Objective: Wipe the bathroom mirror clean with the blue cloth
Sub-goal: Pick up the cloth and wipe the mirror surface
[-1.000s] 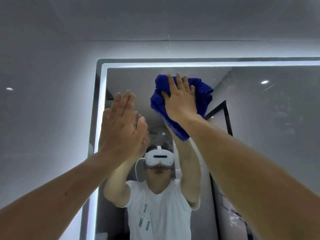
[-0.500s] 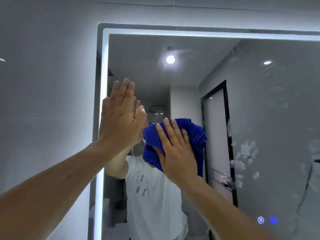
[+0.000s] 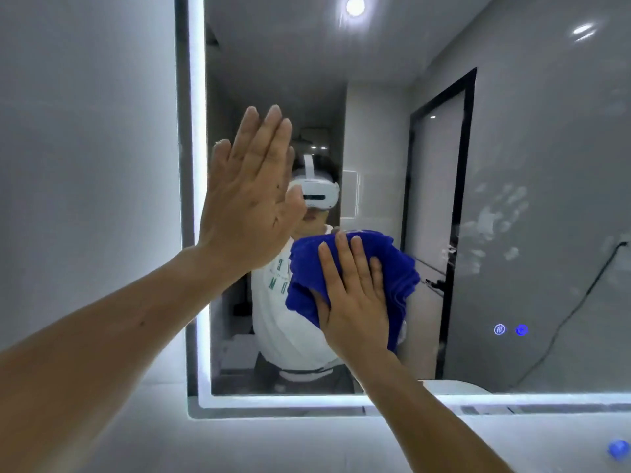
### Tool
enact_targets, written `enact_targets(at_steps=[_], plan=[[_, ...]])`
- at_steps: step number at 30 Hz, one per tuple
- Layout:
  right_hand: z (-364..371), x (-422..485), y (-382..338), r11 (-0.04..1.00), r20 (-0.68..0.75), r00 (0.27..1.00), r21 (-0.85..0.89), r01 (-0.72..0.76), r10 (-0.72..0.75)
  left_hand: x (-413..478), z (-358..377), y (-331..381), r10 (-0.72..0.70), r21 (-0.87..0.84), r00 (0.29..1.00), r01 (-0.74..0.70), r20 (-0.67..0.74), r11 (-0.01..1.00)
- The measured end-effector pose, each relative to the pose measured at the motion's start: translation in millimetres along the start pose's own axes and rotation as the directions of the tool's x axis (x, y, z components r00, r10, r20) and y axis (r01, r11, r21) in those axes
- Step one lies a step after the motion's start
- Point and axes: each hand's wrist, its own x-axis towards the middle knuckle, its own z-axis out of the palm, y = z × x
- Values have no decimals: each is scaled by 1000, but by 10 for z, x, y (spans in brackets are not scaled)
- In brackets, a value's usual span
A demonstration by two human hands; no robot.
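Note:
The lit-edged bathroom mirror fills the wall ahead. My right hand presses the bunched blue cloth flat against the glass with straight fingers, low and left of centre. My left hand lies flat on the glass, fingers straight and together, above and to the left of the cloth, near the mirror's left lit edge. Smudges and a handprint show on the glass to the right of the cloth.
Two small glowing touch buttons sit low on the mirror at the right. The mirror's bottom lit edge runs just below my right wrist. A grey wall lies left of the mirror. A small blue object shows at the bottom right corner.
My right hand has dragged the blue cloth down the glass from near the top edge to the lower part. My left hand has stayed flat on the mirror.

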Motion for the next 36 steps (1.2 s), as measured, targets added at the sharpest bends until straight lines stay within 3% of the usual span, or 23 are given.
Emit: enact_targets(at_steps=[2,4,9,12,21,26,32,36], plan=[[0,4,-7,1000,-14,1000,16,-6,6,-147,196,-5,-29,95,994,19,107,995],[10,-12,-15,999,-21,1000,34,-9,10,-360,269,-7,-19,122,994,6,104,993],[92,-319,-75,999,-12,1000,40,-5,5,-844,324,36,20,11,998,-19,-62,1000],[151,-712,-171,998,45,999,55,6,-8,-1085,335,94,20,-33,996,-23,-91,999],[189,-1768,-196,981,237,952,13,194,-192,-1622,340,132,-73,-92,997,76,35,993],[63,-1750,-127,969,251,936,45,242,-246,-1837,326,13,-95,-80,993,100,66,992],[160,-1273,-466,987,201,968,93,132,-148,-2161,371,-160,-174,-58,978,181,113,982],[257,-1316,-698,933,235,903,90,347,-359,-2167,384,-197,-223,-62,971,228,83,972]])
